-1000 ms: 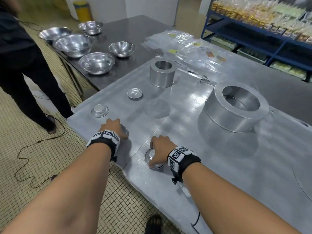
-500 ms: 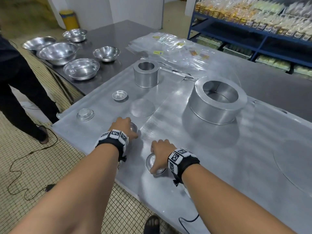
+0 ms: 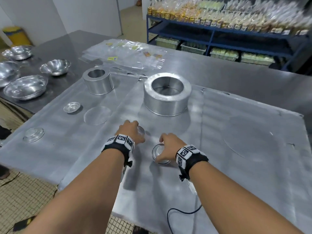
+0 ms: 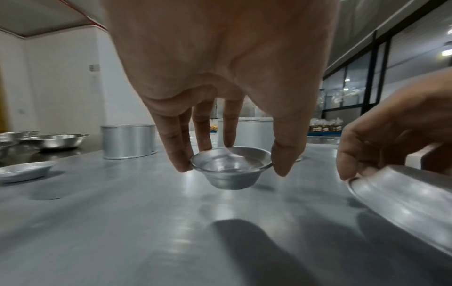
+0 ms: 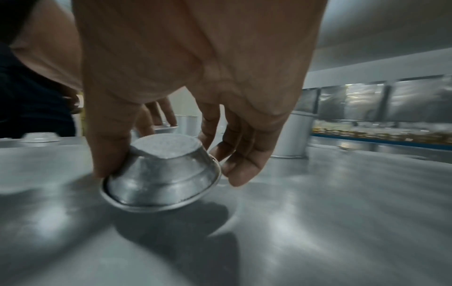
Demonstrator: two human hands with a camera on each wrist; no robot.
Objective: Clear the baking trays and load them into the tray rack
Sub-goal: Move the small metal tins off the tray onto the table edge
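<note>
My left hand (image 3: 130,132) pinches a small aluminium tart cup (image 4: 231,168) by its rim, mouth up, lifted just off the flat baking tray (image 3: 50,157). My right hand (image 3: 168,149) grips a second small cup (image 5: 161,174), bottom up and tilted, its rim (image 3: 156,153) raised off the tray. Two more small cups lie on the tray at the left: one upright (image 3: 71,107), one upside down (image 3: 33,134). A small round cake tin (image 3: 98,83) and a large one (image 3: 167,93) stand further back.
Several steel mixing bowls (image 3: 25,86) sit on the darker table at the left. Clear plastic bags (image 3: 128,54) lie behind the tins. A blue shelf (image 3: 228,34) of packed goods stands at the back. A cable (image 3: 184,211) hangs over the near edge.
Both hands have lifted their cups off the tray and drifted forward and right. The right cup now tilts. My head has turned to the right.
</note>
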